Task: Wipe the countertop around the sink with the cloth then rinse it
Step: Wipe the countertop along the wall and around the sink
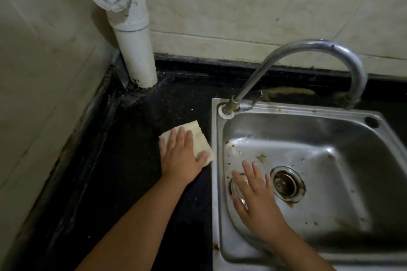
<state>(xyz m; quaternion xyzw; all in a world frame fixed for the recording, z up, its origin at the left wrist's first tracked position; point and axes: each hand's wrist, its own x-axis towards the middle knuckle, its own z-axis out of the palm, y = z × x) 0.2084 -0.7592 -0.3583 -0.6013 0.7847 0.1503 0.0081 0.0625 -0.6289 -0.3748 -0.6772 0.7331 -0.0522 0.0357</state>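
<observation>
The steel sink [308, 149] in front of you holds no dishes, only grime: brown specks and smears lie scattered over its floor, thickest near the left wall and around the round drain [286, 183], whose ring is crusted dark brown. A smaller round fitting sits at the basin's lower left, mostly hidden under your right hand. The curved metal faucet [308, 50] rises from the sink's back left corner and arcs to the right, its spout ending above the back rim.

Your left arm reaches forward across the black countertop [132, 171], just left of the sink. Your left hand [180, 156] lies flat, palm down, with fingers straight and together, pressing on the pale folded cloth [199, 136]. The cloth lies on the countertop just beside the sink's left rim, its far end and right edge showing beyond your fingers, with a faint brown stain on it.

Your right arm comes in from the lower right over the basin. Your right hand [255, 200] is spread, palm down, fingers straight and apart, holding nothing; whether it touches the sink floor or hovers above it cannot be told.

A white pipe [136, 46] stands in the back corner where the tiled walls meet.
</observation>
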